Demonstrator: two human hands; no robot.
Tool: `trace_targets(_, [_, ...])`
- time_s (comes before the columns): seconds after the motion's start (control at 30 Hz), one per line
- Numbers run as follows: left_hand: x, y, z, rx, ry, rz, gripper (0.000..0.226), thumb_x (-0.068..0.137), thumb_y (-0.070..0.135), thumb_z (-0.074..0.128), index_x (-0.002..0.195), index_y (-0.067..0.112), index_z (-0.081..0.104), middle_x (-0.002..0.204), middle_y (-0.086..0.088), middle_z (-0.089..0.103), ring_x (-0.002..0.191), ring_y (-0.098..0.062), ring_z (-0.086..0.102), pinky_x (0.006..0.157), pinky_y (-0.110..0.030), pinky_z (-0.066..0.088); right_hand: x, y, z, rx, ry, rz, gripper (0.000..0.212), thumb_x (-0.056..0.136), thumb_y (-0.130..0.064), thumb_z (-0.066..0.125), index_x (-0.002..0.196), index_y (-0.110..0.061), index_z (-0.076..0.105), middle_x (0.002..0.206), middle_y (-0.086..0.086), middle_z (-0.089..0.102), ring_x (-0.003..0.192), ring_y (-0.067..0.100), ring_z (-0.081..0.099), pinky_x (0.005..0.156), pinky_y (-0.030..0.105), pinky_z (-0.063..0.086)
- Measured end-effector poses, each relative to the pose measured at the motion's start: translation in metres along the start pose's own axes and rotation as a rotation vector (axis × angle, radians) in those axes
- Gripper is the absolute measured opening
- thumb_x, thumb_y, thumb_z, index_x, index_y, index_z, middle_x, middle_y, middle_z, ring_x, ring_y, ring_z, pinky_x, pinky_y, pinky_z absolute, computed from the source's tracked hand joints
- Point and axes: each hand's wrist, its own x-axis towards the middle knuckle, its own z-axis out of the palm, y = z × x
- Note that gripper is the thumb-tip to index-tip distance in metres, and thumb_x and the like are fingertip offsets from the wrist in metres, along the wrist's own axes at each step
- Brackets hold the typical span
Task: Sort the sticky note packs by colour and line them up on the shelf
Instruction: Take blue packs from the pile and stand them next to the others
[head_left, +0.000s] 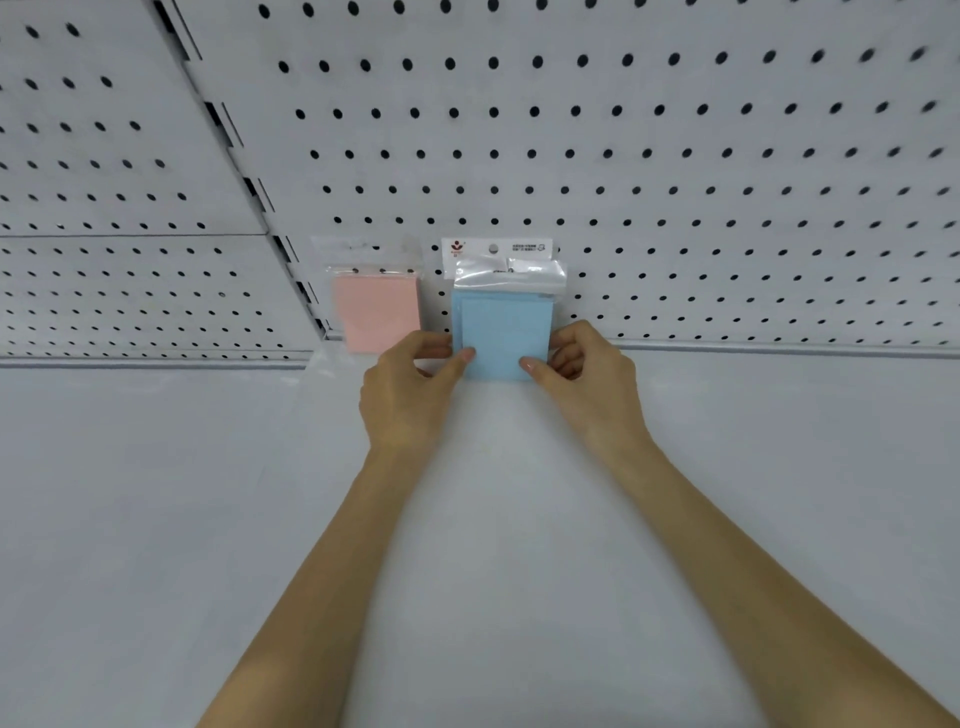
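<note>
Both grips pinch the square blue sticky-note pack in its clear plastic sleeve (506, 332) by the lower corners: left grip (410, 384) at its 8 o'clock, right grip (587, 379) at 4. Pack's upright vs the white pegboard back wall (675, 182) at the rear of the grey shelf (156, 493), long axis 12–6, header up. Both grips equally near. Square pink sticky-note pack (376, 312) stands at its 9 o'clock, small gap btwn; prob. next: square blue w/ it.

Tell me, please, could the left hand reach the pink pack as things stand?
Probably yes. The pink pack stands against the pegboard just beside the left hand, with nothing between them. That hand pinches the blue pack, though, so it must let go first; the right hand holds it too.
</note>
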Motion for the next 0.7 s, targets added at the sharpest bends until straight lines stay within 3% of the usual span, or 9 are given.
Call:
trace_targets(0.2, [-0.002,0.0,0.0,-0.009,0.024,0.066,0.017,0.082,0.042,0.069,0.095,0.035,0.061,0.091,0.021,0.066,0.08,-0.015,0.068,0.076,-0.033,0.051,-0.001,0.002,-0.007,0.049,-0.01,-0.022,0.025,0.08,-0.019,0.073,0.099,-0.014,0.058,0.075,-0.004,0.056,0.064,0.003,0.052,0.062,0.008,0.041])
trace_targets(0.37, [-0.023,0.003,-0.014,0.146,0.129,0.227,0.026,0.089,0.036,0.062,0.113,0.026,0.061,0.107,0.011,0.066,0.075,-0.012,0.061,0.07,-0.028,0.043,-0.011,0.008,-0.039,-0.095,-0.148,-0.029,0.039,0.083,-0.022,0.071,0.116,-0.017,0.052,0.104,0.005,0.052,0.076,0.008,0.053,0.073,0.015,0.043])
trace_targets(0.5, [-0.043,0.003,-0.027,0.472,0.16,0.592,0.039,0.087,0.042,0.055,0.118,0.019,0.062,0.104,-0.001,0.068,0.089,-0.023,0.064,0.065,-0.034,0.049,-0.02,0.006,-0.09,-0.47,-0.33,-0.189,0.054,0.088,-0.034,0.063,0.135,-0.02,0.041,0.128,0.002,0.043,0.111,0.013,0.046,0.096,0.025,0.038])
trace_targets(0.6, [-0.045,0.012,-0.032,0.657,0.027,0.806,0.053,0.088,0.047,0.047,0.126,0.012,0.06,0.114,-0.009,0.067,0.098,-0.03,0.063,0.08,-0.04,0.049,-0.019,0.002,-0.133,-0.897,-0.428,-0.442,0.061,0.093,-0.044,0.052,0.145,-0.022,0.029,0.144,0.002,0.034,0.127,0.021,0.037,0.106,0.031,0.028])
trace_targets(0.7, [-0.05,0.042,-0.03,0.716,-0.053,0.916,0.057,0.088,0.049,0.046,0.128,0.01,0.058,0.125,-0.011,0.062,0.106,-0.032,0.061,0.089,-0.042,0.044,-0.019,-0.001,-0.172,-1.136,-0.509,-0.56,0.064,0.095,-0.051,0.04,0.15,-0.026,0.018,0.155,0.003,0.019,0.138,0.022,0.024,0.112,0.032,0.016])
